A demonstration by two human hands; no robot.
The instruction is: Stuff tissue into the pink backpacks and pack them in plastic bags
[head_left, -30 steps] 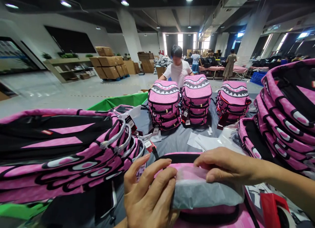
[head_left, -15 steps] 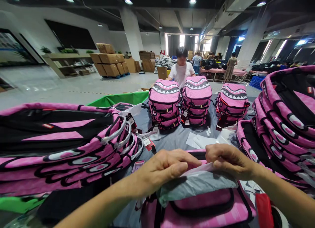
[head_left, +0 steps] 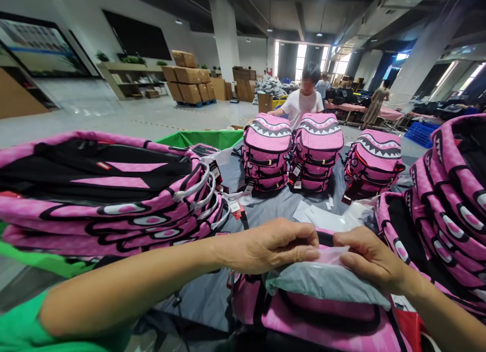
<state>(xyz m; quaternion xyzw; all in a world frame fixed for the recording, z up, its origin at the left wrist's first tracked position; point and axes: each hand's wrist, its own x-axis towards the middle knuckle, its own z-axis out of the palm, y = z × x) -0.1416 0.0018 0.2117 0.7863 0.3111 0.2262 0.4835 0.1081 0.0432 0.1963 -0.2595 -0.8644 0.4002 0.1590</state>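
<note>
Fairly tight at the sides, from the head view: hemmed in by pink bag stack (head_left: pixel 125 210) at left edge of the frame, tall bag stack (head_left: pixel 451 215) at right edge. Open room on grey cloth (head_left: pixel 261 210) at centre. At lower centre, pink backpack (head_left: pixel 330 311), topped with grey-white plastic (head_left: pixel 322 281). With left hand (head_left: pixel 269 245), thumb-to-fingers pinch on plastic's upper edge; with right hand (head_left: pixel 372 256), same, just beside.

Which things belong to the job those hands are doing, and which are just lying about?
Looks part of the job:
translucent grey plastic wrap, at the left hand and right hand
pink-and-black fabric backpack under it

Probably just lying about:
flat white paper-like sheets
blue plastic crates
brown cardboard boxes
</note>
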